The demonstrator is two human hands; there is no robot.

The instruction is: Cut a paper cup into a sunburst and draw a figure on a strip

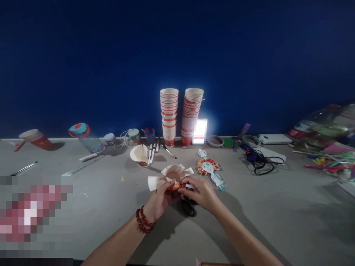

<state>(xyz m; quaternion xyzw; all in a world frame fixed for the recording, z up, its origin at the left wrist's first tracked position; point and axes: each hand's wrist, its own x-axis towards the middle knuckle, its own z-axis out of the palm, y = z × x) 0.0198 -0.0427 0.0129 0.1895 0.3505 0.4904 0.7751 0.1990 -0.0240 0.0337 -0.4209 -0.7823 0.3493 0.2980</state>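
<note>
I start from the fringed paper cup [172, 174], mouth toward me, its wall cut into flaps that splay outward; it sits low in my view, between my two hands. Nearest me, a double string of red beads [144, 221] circles the left wrist, nearer than the cup and to its left. Just nearer than the cup, a black loop handle [189, 207] lies partly under the right hand; I cannot make out the rest of that tool.

My left hand [163, 201] grips the cup's near left side, thumb over the red printed wall. My right hand [203, 194] pinches the same wall from the right, thumb and fingers closed together on it.

Left of the cup I see a small yellow scrap [122, 179]. Right of it and slightly beyond lies a paper flower [208, 166] with a drawn face, a white-and-blue cutout [217, 181] touching it. Beyond the cup, to the left, sits a cut-down white cup [138, 154], with markers [151, 154] beside it. Farther beyond, two tall stacks of cups rise, the left stack [169, 116] straight, the right stack [191, 116] leaning. Behind everything stands a dark blue wall [177, 44].
</note>
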